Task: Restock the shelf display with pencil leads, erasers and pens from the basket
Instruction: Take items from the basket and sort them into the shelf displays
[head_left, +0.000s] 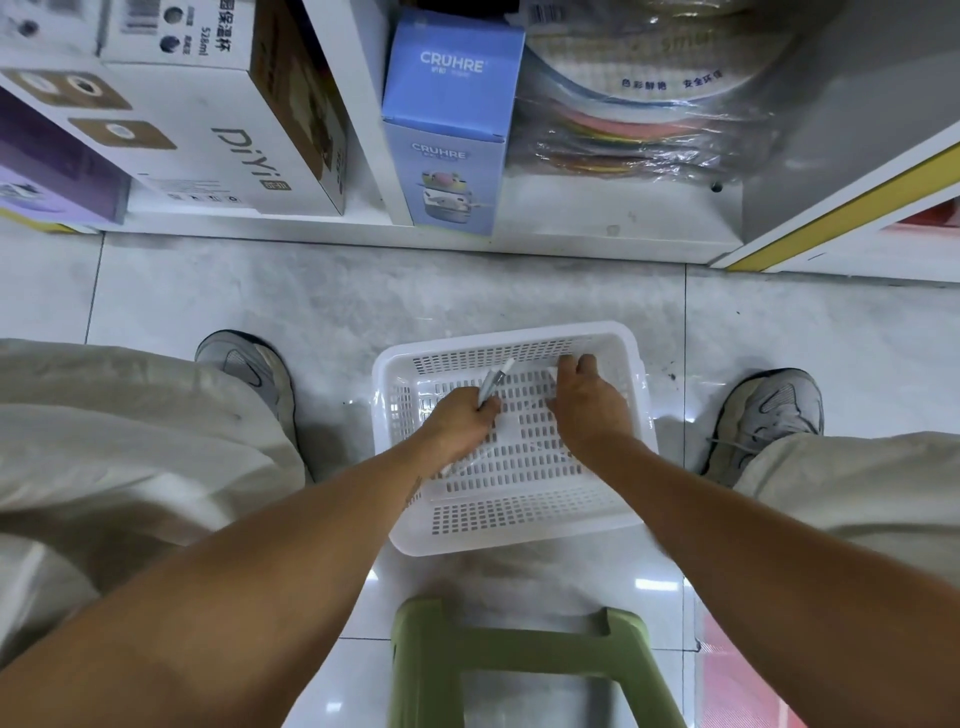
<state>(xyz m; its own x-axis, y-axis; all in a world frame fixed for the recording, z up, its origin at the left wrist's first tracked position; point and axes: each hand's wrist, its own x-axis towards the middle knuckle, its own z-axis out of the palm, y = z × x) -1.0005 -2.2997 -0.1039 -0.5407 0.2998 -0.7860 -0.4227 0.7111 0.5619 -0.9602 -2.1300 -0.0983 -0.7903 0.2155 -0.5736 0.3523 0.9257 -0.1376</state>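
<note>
Down on the floor between my shoes sits the white basket (631, 345), and both my hands are inside it. My left hand (457, 421) is curled round a couple of pale pens (496, 382), their tips sticking up and away from my knuckles toward the far wall of the basket. My right hand (584, 402) reaches to the far side with fingers bent down on something small and pale; whether it has a real hold on it I cannot tell, since my own knuckles hide it.

The basket looks nearly bare apart from what I am gathering, so I judge this is among the last pickings. The risk I see is in the left hand: the pens are held low on their barrels, bunched loosely, and one could slide out as I lift them toward the shelf (519, 236). A dropped pen could roll under the green stool (519, 654) behind the basket. The other risk is a slim piece catching in the slots of the basket floor if I rake at it instead of pinching it.
</note>
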